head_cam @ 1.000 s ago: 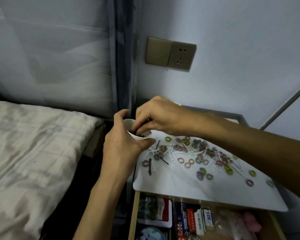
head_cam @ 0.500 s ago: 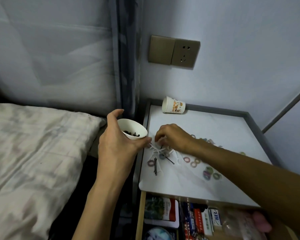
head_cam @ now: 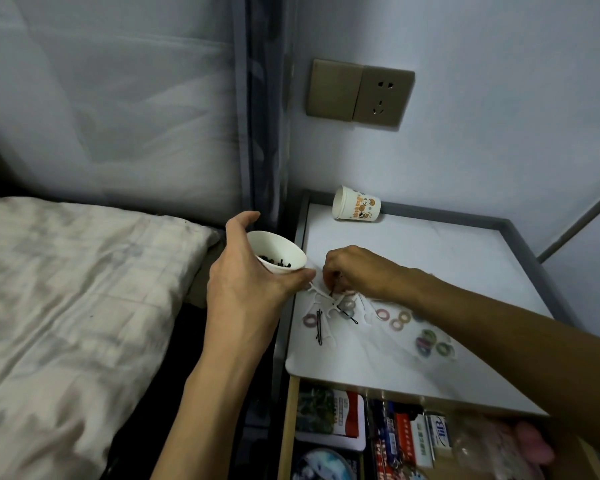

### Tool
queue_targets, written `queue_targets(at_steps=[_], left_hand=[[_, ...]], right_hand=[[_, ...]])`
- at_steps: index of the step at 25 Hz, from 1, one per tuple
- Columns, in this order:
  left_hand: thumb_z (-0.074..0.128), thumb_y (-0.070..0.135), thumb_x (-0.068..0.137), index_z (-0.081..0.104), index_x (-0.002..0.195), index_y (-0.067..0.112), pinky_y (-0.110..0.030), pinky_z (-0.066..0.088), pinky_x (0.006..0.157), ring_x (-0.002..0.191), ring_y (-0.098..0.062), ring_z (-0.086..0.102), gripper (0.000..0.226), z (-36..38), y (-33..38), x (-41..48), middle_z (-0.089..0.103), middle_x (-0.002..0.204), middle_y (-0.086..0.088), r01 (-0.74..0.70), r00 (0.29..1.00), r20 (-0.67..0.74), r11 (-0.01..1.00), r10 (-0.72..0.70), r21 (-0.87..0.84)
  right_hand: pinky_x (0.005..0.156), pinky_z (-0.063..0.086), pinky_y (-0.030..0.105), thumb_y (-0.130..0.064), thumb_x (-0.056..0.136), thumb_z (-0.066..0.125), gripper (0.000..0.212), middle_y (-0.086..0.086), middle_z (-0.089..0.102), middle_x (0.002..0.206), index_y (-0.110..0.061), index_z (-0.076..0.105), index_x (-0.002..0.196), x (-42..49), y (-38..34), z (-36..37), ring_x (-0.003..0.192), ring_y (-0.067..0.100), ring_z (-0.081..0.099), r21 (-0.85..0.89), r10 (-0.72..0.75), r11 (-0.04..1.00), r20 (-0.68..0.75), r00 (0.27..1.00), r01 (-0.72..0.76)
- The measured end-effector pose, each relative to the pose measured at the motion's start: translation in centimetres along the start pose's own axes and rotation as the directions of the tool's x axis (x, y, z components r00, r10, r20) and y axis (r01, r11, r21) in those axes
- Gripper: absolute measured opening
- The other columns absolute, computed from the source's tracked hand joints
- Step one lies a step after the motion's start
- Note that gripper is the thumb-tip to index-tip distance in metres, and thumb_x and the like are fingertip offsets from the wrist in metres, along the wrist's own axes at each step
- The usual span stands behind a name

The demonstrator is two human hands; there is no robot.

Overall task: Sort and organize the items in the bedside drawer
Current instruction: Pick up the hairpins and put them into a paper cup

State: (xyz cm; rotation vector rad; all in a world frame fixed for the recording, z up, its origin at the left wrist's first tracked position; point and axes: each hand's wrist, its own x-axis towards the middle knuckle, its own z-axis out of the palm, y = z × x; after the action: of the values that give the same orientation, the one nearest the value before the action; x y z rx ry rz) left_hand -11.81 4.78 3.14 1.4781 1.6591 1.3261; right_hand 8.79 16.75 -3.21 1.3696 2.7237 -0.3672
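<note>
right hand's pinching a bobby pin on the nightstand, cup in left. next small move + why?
Probably lift the right hand and drop its bobby pin into the white cup that the left hand holds just beside it. The cup already holds dark pins, and more pins lie loose on the nightstand top.

Sorting hairpins at the bedside table

The left hand [head_cam: 246, 285] holds a white paper cup [head_cam: 278, 252] of dark pins beside the white tabletop [head_cam: 430, 265]. The right hand [head_cam: 354, 268] pinches a black hairpin [head_cam: 334, 287] above scattered floss picks [head_cam: 321, 296], more hairpins [head_cam: 319, 326] and coloured hair ties [head_cam: 426, 341]. A printed cup [head_cam: 355, 205] lies tipped at the back; the open drawer [head_cam: 329, 417] shows below.
</note>
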Motion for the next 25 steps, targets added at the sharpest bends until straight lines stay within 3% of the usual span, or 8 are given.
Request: queue_targets(at_steps=[3,5,8,13,17,21,25], left_hand=[[0.092,0.027,0.058,0.044,0.133,0.029,-0.022,0.041,0.078,0.100,-0.014,0.056,0.090,-0.2,0.0,0.0,0.057,0.108,0.008,0.003,1.000,-0.002,1.000,-0.003,-0.001],[0.092,0.028,0.057,0.044,0.133,0.028,-0.023,0.042,0.079,0.100,-0.014,0.056,0.089,-0.2,0.0,0.1,0.057,0.108,0.008,-0.002,1.000,-0.012,1.000,0.002,-0.009],[0.091,0.028,0.058,0.044,0.133,0.028,-0.022,0.041,0.080,0.101,-0.015,0.056,0.089,-0.1,0.2,0.1,0.057,0.109,0.007,-0.004,1.000,-0.012,1.000,0.003,-0.008],[0.091,0.029,0.059,0.044,0.134,0.027,-0.029,0.046,0.085,0.104,-0.018,0.057,0.089,0.2,0.6,-0.2,0.059,0.110,0.003,-0.001,1.000,-0.010,1.000,0.001,-0.019],[0.091,0.029,0.059,0.043,0.135,0.026,-0.024,0.041,0.082,0.101,-0.015,0.055,0.090,0.4,0.9,-0.6,0.055,0.107,0.007,-0.016,1.000,0.003,1.000,0.016,-0.010],[0.091,0.030,0.059,0.044,0.134,0.027,-0.027,0.044,0.085,0.103,-0.017,0.057,0.089,0.2,0.7,-0.3,0.058,0.107,0.005,-0.003,1.000,-0.015,1.000,0.002,-0.010],[0.091,0.030,0.059,0.044,0.134,0.027,-0.027,0.044,0.085,0.103,-0.016,0.057,0.088,0.4,0.9,-0.2,0.057,0.105,0.006,-0.003,1.000,-0.007,1.000,0.003,-0.006]], right_hand=[[0.073,0.050,0.032,-0.007,0.082,0.066,0.012,-0.003,0.063,0.091,-0.017,0.069,0.086,0.1,0.3,0.5,0.086,0.015,0.060,-0.083,0.017,0.996,-0.004,1.000,-0.017],[0.070,0.046,0.030,-0.009,0.087,0.063,0.010,-0.001,0.063,0.093,-0.018,0.063,0.086,-0.2,0.3,0.2,0.088,0.017,0.059,-0.097,0.075,0.992,-0.105,0.992,-0.085],[0.070,0.048,0.031,-0.012,0.091,0.062,0.007,0.000,0.068,0.091,-0.018,0.064,0.094,-2.0,-0.4,-1.2,0.085,0.017,0.063,0.089,0.208,0.978,-0.262,0.942,-0.191],[0.077,0.050,0.024,-0.022,0.092,0.065,0.022,-0.003,0.073,0.098,-0.017,0.070,0.112,-6.7,-2.6,0.8,0.087,0.011,0.066,0.055,0.091,0.995,-0.158,0.983,-0.083],[0.077,0.051,0.027,-0.025,0.088,0.069,0.019,0.000,0.073,0.098,-0.018,0.071,0.106,-6.3,-2.2,2.9,0.090,0.014,0.066,0.167,0.210,0.969,-0.167,0.963,-0.183],[0.072,0.048,0.025,-0.026,0.088,0.070,0.011,-0.001,0.072,0.090,-0.019,0.073,0.096,-5.9,-2.4,3.3,0.080,0.011,0.064,0.275,0.320,0.924,-0.172,0.932,-0.266],[0.071,0.050,0.026,-0.022,0.087,0.072,0.009,-0.001,0.071,0.085,-0.017,0.072,0.095,-5.4,-1.1,1.5,0.078,0.012,0.065,0.391,0.479,0.846,-0.256,0.840,-0.363]])
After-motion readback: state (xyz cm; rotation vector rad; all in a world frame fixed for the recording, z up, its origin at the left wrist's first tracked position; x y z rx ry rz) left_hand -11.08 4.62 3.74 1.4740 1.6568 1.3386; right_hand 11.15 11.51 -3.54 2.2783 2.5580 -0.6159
